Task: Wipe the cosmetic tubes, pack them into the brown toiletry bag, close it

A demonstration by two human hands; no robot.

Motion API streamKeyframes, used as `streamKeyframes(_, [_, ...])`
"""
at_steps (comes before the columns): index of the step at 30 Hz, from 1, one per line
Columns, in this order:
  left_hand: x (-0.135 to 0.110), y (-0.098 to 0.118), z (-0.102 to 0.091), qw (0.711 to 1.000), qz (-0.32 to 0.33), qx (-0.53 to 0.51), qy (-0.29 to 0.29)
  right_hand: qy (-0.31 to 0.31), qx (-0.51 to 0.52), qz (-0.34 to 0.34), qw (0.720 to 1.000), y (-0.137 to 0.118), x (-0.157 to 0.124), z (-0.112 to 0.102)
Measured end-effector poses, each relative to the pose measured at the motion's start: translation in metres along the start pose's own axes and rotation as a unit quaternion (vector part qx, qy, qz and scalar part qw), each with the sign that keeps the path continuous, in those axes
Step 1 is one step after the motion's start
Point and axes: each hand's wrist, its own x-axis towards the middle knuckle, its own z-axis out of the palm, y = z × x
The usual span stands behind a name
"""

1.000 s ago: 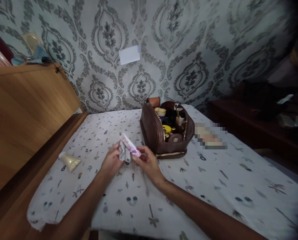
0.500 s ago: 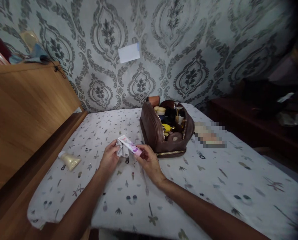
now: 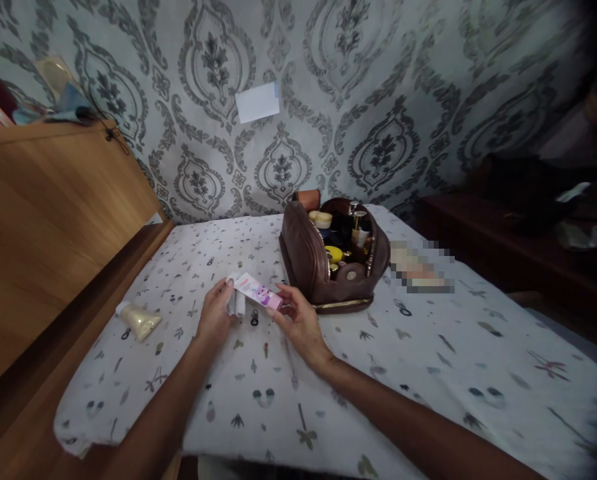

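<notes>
My right hand [image 3: 299, 325] grips the pink end of a small white-and-pink tube [image 3: 258, 291] with a purple cartoon printed on it. Its other end points up and left, towards my left hand [image 3: 216, 313]. Crumpled in the fingers of that left hand is a white cloth [image 3: 237, 304], touching the tube's white end. Both hands are held over the patterned bedsheet [image 3: 258, 413]. Just beyond my right hand stands a brown toiletry bag [image 3: 305, 257], unzipped, with several bottles and jars and a yellow-lidded container [image 3: 333, 253] inside.
At the left lies a cream-coloured squeeze tube [image 3: 139, 321] with a white cap. A wooden panel [image 3: 63, 200] borders that side, and a papered wall [image 3: 278, 53] rises behind. A pixelated flat item [image 3: 418, 270] lies right of the bag.
The tube has turned so its printed face shows more fully. My left hand and the cloth have shifted slightly left along the tube's white end; the right hand keeps its hold.
</notes>
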Motion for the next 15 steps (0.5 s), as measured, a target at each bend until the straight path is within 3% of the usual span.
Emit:
streamKeyframes(2, [0.002,-0.004,-0.004,0.995,0.052,0.078,0.028,0.007,-0.010,0.015,1.000,0.003,0.001,0.000])
streamKeyframes(4, [0.004,-0.008,-0.008,0.972,0.123,0.200,0.022,0.000,-0.035,0.005,0.999,0.005,0.000,0.000])
streamKeyframes(8, [0.004,-0.013,-0.012,0.878,0.270,0.394,-0.044,-0.017,-0.074,-0.062,0.995,0.002,-0.002,-0.001])
streamKeyframes(11, [0.001,-0.015,-0.012,0.830,0.316,0.455,-0.068,-0.019,-0.095,-0.097,0.991,0.000,-0.002,-0.002])
streamKeyframes(15, [-0.002,-0.016,-0.010,0.796,0.338,0.497,-0.071,-0.021,-0.104,-0.114,0.988,0.000,-0.002,-0.002])
